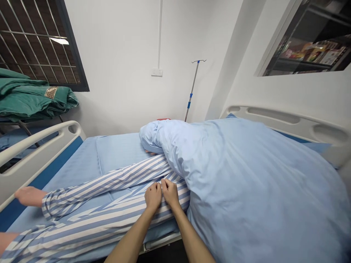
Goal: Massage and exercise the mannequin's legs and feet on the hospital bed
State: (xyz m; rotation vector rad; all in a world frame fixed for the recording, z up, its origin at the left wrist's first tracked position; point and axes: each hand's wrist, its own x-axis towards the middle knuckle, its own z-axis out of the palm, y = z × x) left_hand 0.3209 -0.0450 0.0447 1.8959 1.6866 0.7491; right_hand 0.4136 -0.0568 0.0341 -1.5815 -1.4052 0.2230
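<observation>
Blue-and-white striped pajama trousers [109, 215] cover the legs of someone lying on the bed. My left hand [153, 196] is closed on the trouser cloth at the upper thigh. Right beside it, my right hand [170, 190] is also closed on the cloth, its knuckles almost touching the left. Fingertips of both hands are hidden in the curl. A light blue quilt [246, 175] is folded back from the legs and hides the upper body. Bare feet, one foot [30, 196] whole and the other cut off, show at the left.
The bed has a light blue sheet [117, 146], a footboard [41, 146] and a headboard [290, 120]. An IV pole [193, 87] stands behind it by the wall. Green folded fabric [33, 96] lies at the left under a barred window [41, 40].
</observation>
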